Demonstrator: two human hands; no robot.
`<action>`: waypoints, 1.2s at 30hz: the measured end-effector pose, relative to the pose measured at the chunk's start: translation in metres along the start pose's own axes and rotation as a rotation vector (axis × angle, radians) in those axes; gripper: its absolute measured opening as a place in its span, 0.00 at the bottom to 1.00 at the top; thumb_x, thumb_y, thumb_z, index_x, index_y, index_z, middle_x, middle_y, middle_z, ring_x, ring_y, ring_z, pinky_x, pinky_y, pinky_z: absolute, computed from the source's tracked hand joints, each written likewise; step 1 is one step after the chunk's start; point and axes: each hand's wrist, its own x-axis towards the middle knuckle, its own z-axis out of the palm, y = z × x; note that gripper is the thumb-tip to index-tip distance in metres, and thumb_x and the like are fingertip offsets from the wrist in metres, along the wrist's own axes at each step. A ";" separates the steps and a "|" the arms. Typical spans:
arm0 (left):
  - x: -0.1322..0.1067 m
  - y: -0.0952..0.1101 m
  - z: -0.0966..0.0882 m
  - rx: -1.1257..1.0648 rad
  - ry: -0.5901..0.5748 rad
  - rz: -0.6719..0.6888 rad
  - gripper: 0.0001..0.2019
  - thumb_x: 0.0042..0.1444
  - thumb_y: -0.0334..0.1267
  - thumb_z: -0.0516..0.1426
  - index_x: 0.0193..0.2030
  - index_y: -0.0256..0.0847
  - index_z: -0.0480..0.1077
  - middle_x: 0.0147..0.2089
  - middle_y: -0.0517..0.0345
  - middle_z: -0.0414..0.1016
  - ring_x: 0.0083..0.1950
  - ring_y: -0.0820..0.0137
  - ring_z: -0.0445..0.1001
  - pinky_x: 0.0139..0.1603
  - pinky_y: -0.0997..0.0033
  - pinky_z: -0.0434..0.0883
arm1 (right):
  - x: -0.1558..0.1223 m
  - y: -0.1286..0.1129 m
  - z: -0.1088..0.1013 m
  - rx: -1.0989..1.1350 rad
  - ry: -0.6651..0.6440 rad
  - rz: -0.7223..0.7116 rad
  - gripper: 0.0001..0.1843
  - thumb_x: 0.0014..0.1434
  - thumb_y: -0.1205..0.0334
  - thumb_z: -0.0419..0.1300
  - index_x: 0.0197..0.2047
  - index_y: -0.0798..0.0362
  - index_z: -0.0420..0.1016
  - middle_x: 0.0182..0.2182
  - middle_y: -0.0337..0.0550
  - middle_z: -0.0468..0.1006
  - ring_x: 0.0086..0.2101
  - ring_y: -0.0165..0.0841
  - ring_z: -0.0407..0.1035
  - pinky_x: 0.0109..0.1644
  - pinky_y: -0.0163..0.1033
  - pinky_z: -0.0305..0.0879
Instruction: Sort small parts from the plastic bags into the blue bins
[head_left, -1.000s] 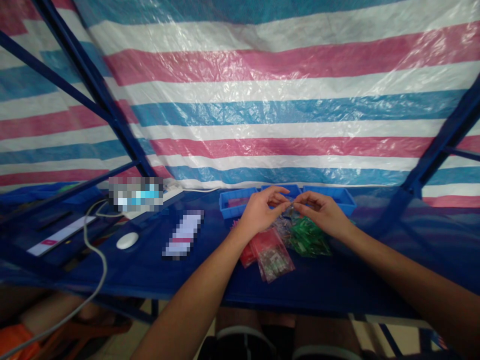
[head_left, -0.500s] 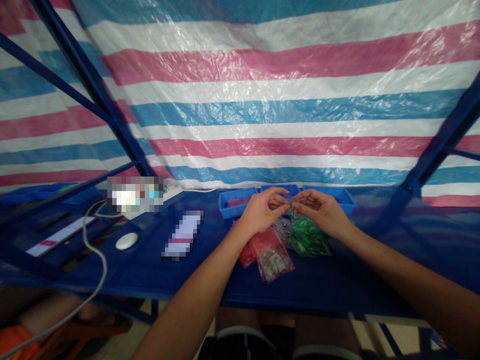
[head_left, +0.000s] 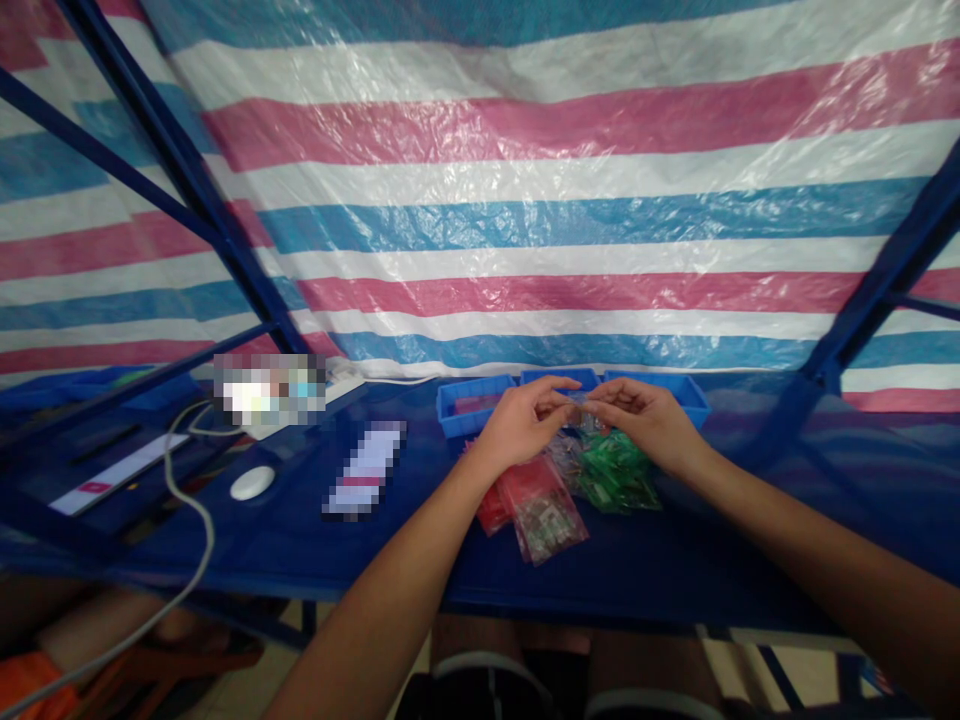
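My left hand (head_left: 521, 425) and my right hand (head_left: 649, 420) meet above the table, their fingertips pinching a small glinting item (head_left: 579, 408) too small to identify. Below my hands lie several plastic bags of small parts: a clear bag with reddish parts (head_left: 541, 510), a bag of green parts (head_left: 619, 475) and a red bag (head_left: 492, 510). A clear bag of mixed small pieces (head_left: 564, 458) sits partly hidden under my hands. Three blue plastic bins (head_left: 466, 405) stand in a row just beyond my hands.
The blue table (head_left: 675, 560) carries a white computer mouse (head_left: 253, 483), a pixelated flat object (head_left: 365, 470), a power strip (head_left: 345, 385) and a grey cable (head_left: 184, 490). A striped tarpaulin (head_left: 570, 230) and blue metal frame bars (head_left: 870, 285) stand behind.
My hands stay close together, with slight shifts of the fingers around the small item. The bags and bins hold their places, and the whole view drifts very slightly.
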 end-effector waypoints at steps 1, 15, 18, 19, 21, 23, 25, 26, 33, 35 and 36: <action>0.000 -0.001 0.000 0.010 0.003 -0.004 0.19 0.67 0.36 0.61 0.64 0.41 0.74 0.48 0.49 0.87 0.45 0.65 0.86 0.50 0.64 0.81 | 0.001 0.000 -0.001 0.004 0.016 -0.008 0.24 0.54 0.37 0.77 0.41 0.48 0.83 0.32 0.42 0.84 0.28 0.34 0.74 0.34 0.42 0.75; 0.000 0.001 0.008 -0.015 0.007 0.018 0.20 0.65 0.39 0.66 0.62 0.41 0.75 0.44 0.52 0.86 0.43 0.65 0.85 0.50 0.64 0.81 | -0.001 0.004 0.002 0.032 0.047 -0.027 0.23 0.55 0.38 0.76 0.42 0.47 0.83 0.34 0.42 0.85 0.28 0.35 0.76 0.34 0.44 0.78; 0.000 0.001 0.007 -0.004 0.049 0.021 0.18 0.64 0.38 0.66 0.60 0.40 0.75 0.43 0.52 0.85 0.42 0.65 0.85 0.49 0.64 0.81 | -0.001 0.002 0.002 0.078 0.026 0.003 0.23 0.53 0.41 0.78 0.43 0.47 0.83 0.35 0.42 0.85 0.30 0.36 0.79 0.38 0.45 0.80; 0.001 0.002 0.006 0.004 0.067 0.023 0.18 0.64 0.38 0.65 0.60 0.40 0.75 0.43 0.52 0.85 0.42 0.65 0.85 0.49 0.64 0.81 | -0.001 0.000 0.002 0.095 0.022 0.011 0.23 0.53 0.41 0.78 0.43 0.47 0.83 0.36 0.43 0.86 0.32 0.37 0.80 0.40 0.46 0.81; 0.001 0.002 0.005 0.018 0.084 0.026 0.18 0.65 0.39 0.65 0.60 0.40 0.75 0.44 0.52 0.85 0.44 0.64 0.85 0.50 0.63 0.81 | -0.002 -0.002 0.003 0.121 0.012 0.016 0.23 0.53 0.42 0.79 0.44 0.47 0.83 0.38 0.44 0.86 0.35 0.39 0.81 0.43 0.48 0.83; 0.001 0.003 0.004 0.010 0.078 0.029 0.20 0.65 0.39 0.65 0.62 0.40 0.74 0.46 0.51 0.86 0.45 0.64 0.85 0.51 0.62 0.81 | -0.002 -0.003 0.004 0.132 0.001 0.008 0.23 0.54 0.43 0.78 0.45 0.47 0.83 0.39 0.44 0.87 0.38 0.39 0.81 0.45 0.47 0.83; 0.001 0.002 0.005 -0.002 0.069 0.035 0.21 0.65 0.40 0.66 0.63 0.40 0.73 0.46 0.50 0.86 0.46 0.64 0.85 0.52 0.63 0.81 | -0.002 -0.003 0.005 0.129 -0.006 -0.002 0.22 0.54 0.43 0.78 0.45 0.47 0.83 0.39 0.44 0.86 0.39 0.39 0.81 0.46 0.47 0.82; 0.001 0.002 0.005 0.004 0.068 0.040 0.21 0.64 0.39 0.66 0.63 0.40 0.73 0.46 0.51 0.86 0.46 0.64 0.85 0.52 0.63 0.80 | -0.003 -0.002 0.005 0.123 -0.008 -0.008 0.22 0.54 0.43 0.78 0.45 0.47 0.83 0.39 0.45 0.86 0.39 0.40 0.81 0.46 0.46 0.82; 0.000 0.007 0.005 0.183 0.094 0.088 0.22 0.61 0.32 0.63 0.62 0.41 0.73 0.43 0.56 0.84 0.43 0.67 0.83 0.50 0.66 0.78 | -0.006 0.002 0.007 0.084 -0.052 -0.043 0.20 0.59 0.45 0.76 0.47 0.46 0.83 0.39 0.44 0.85 0.36 0.38 0.79 0.43 0.45 0.79; -0.001 0.009 0.005 0.191 0.089 0.095 0.23 0.60 0.30 0.62 0.63 0.42 0.72 0.43 0.57 0.84 0.43 0.67 0.83 0.51 0.65 0.78 | -0.007 0.001 0.007 0.081 -0.059 -0.045 0.18 0.60 0.46 0.75 0.48 0.47 0.83 0.38 0.43 0.84 0.34 0.36 0.78 0.40 0.43 0.77; -0.001 0.009 0.005 0.194 0.087 0.096 0.24 0.60 0.30 0.62 0.63 0.42 0.72 0.43 0.57 0.84 0.43 0.67 0.83 0.51 0.65 0.78 | -0.007 0.001 0.008 0.085 -0.062 -0.043 0.18 0.61 0.47 0.75 0.48 0.47 0.83 0.38 0.43 0.84 0.34 0.36 0.77 0.39 0.43 0.76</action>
